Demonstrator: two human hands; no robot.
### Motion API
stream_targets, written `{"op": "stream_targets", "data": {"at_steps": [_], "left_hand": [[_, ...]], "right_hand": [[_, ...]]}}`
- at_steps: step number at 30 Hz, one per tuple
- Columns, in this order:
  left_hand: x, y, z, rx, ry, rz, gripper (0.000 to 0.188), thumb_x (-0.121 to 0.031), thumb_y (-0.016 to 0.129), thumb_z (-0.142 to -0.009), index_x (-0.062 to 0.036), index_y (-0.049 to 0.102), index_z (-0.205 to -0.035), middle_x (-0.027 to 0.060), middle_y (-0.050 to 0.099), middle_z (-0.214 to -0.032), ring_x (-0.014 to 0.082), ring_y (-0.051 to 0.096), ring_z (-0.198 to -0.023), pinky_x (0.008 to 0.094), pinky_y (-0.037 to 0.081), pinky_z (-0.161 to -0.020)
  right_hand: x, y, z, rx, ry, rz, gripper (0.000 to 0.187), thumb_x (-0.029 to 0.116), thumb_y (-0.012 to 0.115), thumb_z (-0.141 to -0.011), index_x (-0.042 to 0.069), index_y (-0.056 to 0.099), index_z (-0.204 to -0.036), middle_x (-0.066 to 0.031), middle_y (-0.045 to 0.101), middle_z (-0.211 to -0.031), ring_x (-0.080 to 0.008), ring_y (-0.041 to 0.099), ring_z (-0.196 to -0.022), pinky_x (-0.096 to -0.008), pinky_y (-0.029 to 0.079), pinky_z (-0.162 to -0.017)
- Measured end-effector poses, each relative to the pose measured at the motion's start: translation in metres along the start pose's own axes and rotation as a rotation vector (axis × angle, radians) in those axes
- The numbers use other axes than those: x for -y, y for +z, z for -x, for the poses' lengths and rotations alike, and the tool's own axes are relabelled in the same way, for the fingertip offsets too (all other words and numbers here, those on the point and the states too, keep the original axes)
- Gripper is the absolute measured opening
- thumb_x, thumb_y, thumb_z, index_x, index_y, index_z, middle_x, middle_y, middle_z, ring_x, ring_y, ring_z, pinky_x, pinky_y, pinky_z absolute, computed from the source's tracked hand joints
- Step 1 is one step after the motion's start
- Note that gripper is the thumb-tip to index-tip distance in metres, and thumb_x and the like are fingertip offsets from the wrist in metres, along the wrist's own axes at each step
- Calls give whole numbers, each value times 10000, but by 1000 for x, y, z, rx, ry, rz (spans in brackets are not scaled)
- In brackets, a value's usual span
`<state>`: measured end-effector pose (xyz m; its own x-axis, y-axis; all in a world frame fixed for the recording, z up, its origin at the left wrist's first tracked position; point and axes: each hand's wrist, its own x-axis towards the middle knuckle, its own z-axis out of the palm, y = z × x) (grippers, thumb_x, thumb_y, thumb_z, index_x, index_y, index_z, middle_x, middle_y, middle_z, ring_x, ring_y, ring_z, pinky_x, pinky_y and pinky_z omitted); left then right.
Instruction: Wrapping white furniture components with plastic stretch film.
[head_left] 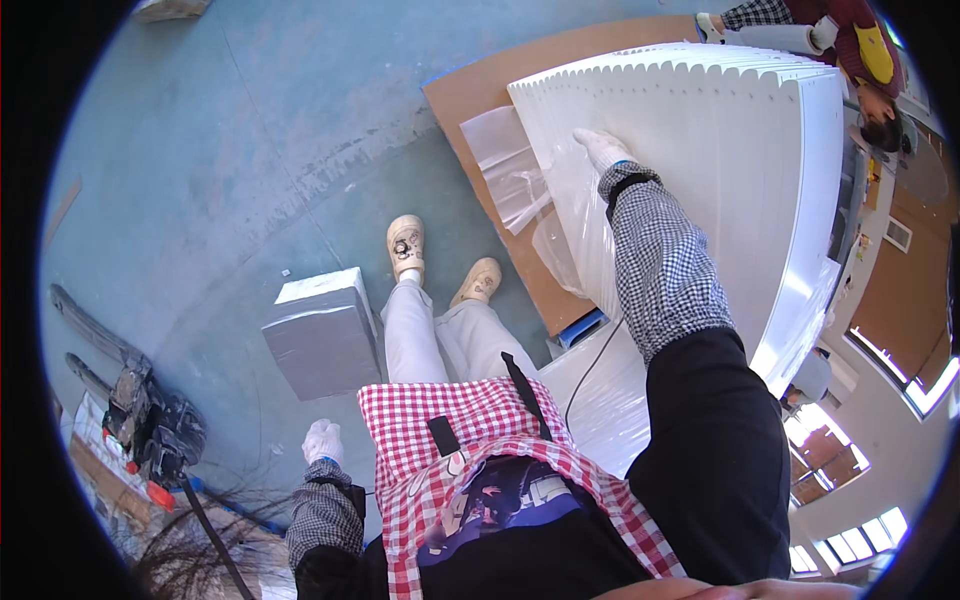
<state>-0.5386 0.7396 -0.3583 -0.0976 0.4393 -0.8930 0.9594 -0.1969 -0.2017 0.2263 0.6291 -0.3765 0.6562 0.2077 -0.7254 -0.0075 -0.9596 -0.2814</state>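
Right hand [604,150] lies open on panel stack [720,160] | left hand [323,441] left of stack, grip unclear | box [322,345] left of stack | co-worker [856,45] beyond, partly cut off

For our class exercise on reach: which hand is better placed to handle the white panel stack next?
The right hand, probably: it lies over the white panel stack, seemingly touching it, while the left hand hangs on the other side, apart from the stack.
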Motion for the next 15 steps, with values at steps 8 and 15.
{"op": "stream_targets", "data": {"at_steps": [8, 15], "left_hand": [[14, 17, -7, -39, 72, -12, 449, -352, 562, -874, -88, 676, -1219, 159, 654, -1268, 331, 587, -1224, 410, 440, -1055], [1, 15, 3, 8, -3, 18, 451, -355, 546, -887, -89, 670, -1229, 141, 649, -1286, 328, 576, -1239, 404, 428, -1067]], "right_hand": [[2, 6, -14, -12, 7, 74, 636, 475, 534, -931, 16, 563, -1369, -177, 555, -1416, -301, 497, -1328, -384, 359, -1106], [12, 6, -4, -9, 17, 26, 651, 488, 535, -925, 18, 557, -1375, -184, 534, -1436, -308, 480, -1351, -392, 347, -1123]]}}
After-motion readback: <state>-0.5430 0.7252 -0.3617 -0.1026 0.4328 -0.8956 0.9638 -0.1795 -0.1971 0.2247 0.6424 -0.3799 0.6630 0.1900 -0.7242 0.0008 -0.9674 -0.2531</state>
